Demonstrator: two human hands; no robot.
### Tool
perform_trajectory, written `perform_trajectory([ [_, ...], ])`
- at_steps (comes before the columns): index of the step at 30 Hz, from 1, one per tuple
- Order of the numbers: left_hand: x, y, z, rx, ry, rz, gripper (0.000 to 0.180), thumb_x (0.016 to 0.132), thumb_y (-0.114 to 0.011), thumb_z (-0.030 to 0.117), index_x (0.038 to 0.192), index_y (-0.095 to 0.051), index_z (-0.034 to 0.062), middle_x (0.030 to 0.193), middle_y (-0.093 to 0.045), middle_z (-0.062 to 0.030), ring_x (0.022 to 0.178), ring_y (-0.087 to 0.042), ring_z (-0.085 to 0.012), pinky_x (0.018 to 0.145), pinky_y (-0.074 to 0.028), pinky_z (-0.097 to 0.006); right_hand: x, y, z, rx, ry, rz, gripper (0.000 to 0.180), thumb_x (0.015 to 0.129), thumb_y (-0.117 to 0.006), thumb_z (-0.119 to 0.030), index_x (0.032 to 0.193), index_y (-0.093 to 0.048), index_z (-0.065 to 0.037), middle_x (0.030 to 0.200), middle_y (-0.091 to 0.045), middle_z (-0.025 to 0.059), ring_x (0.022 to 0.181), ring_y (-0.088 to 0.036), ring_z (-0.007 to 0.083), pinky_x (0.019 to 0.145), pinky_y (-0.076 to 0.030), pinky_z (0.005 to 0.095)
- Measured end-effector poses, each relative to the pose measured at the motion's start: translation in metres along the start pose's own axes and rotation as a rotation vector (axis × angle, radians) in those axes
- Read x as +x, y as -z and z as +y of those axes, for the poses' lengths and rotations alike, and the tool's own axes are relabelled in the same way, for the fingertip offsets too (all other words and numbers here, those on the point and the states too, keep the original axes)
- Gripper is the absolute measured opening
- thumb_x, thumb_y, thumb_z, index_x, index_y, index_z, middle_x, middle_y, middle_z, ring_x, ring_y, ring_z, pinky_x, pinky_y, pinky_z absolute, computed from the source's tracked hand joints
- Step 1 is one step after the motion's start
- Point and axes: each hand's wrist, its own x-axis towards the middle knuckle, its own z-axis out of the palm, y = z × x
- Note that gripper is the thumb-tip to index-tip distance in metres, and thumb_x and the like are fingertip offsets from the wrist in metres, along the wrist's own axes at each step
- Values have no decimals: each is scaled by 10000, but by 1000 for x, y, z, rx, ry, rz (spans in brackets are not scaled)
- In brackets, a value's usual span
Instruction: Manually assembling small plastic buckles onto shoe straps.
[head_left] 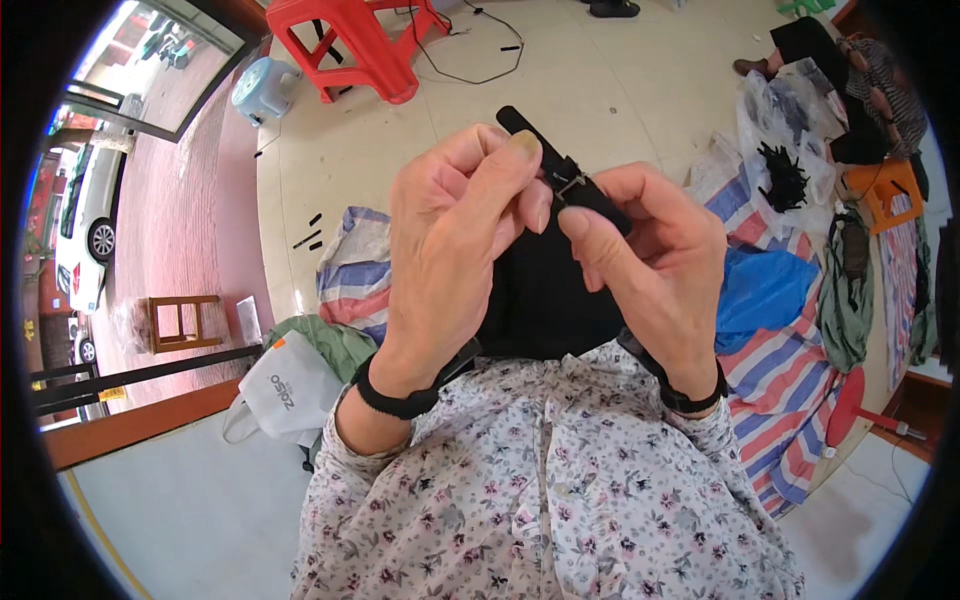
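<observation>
Between my two hands is a short black strap (pixel 519 121) with a small metal buckle (pixel 571 186). It is held up in front of me, slanting down to the right. My left hand (pixel 445 225) is closed, thumb and forefinger pinching the strap on the left side of the buckle. My right hand (pixel 665 250) is closed on the strap's lower right part, its thumb tip just below the buckle. Fingers hide parts of the strap. Black cloth (pixel 550 300) covers my lap under the hands. Dark bands circle both wrists.
A red stool (pixel 375 70) and a light blue stool (pixel 262 90) stand ahead on the left. Striped sheeting (pixel 775 400), a blue plastic bag (pixel 765 290) and a clear bag (pixel 750 110) with black pieces lie right. Another person (pixel 880 90) sits beyond. A white bag (pixel 290 390) lies left.
</observation>
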Motion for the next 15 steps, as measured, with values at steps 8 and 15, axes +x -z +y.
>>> perform_trajectory([
  [8, -2, -1, 10, 49, -18, -54, 261, 929, -609, 200, 727, -569, 40, 627, -562, 7, 550, -437, -24, 515, -297, -193, -3, 4, -11, -427, 446, 52, 369, 704, -729, 74, 1044, -642, -39, 815, -582, 32, 591, -529, 76, 489, -403, 217],
  [15, -10, -3, 12, 136, -29, -80, 284, 933, -608, 210, 716, -575, 29, 609, -559, 11, 577, -473, -30, 541, -333, -203, -6, 6, -6, -518, 693, 8, 355, 692, -736, 78, 1022, -652, -23, 849, -625, 69, 612, -551, 126, 496, -424, 236],
])
